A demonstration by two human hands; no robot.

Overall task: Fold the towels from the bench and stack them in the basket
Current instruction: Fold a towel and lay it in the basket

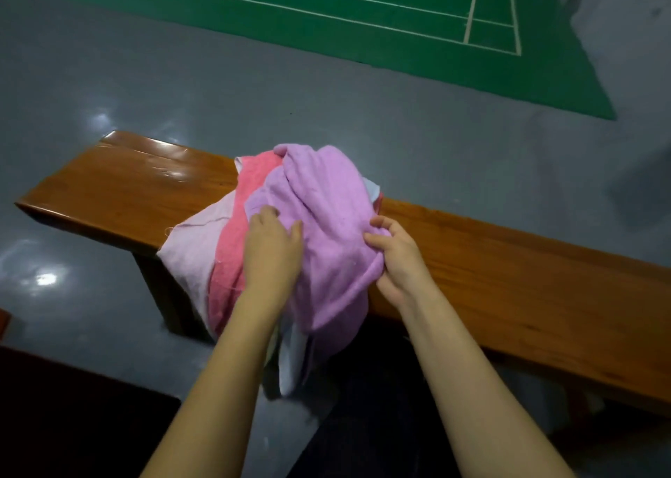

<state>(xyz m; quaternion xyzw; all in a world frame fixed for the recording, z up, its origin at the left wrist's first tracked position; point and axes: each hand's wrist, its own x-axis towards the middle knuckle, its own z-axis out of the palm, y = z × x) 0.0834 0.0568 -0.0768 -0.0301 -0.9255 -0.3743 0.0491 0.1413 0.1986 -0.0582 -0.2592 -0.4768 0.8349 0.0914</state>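
Lilac towel (323,223) tops the heap, and both your hands are on it, so the coming lift turns on how it lies between them. It runs near to far across the bench (508,259), its near end spilling over the near edge toward you, its far end bunched at the top of the pile. Your left hand (272,249) rests on its left side with fingers curled into the cloth, thumb laid out to the right; whether it truly pinches a fold you cannot tell from here. Your right hand (394,256) holds the right edge, fingers and thumb closed around a gathered fold. Neither hand is nearer than the other; they sit level, one at each side.

Under it lie a coral towel (232,259) and a pale pink towel (192,252) to the left, with a white towel (294,361) hanging down below the near edge. These touch the lilac one and will likely drag along if you pull sideways, so a lift straight up looks safer.

No basket shows in this view. Bare bench runs off on either side, with room to fold there. Grey floor (326,96) and a green court (363,5) lie beyond.
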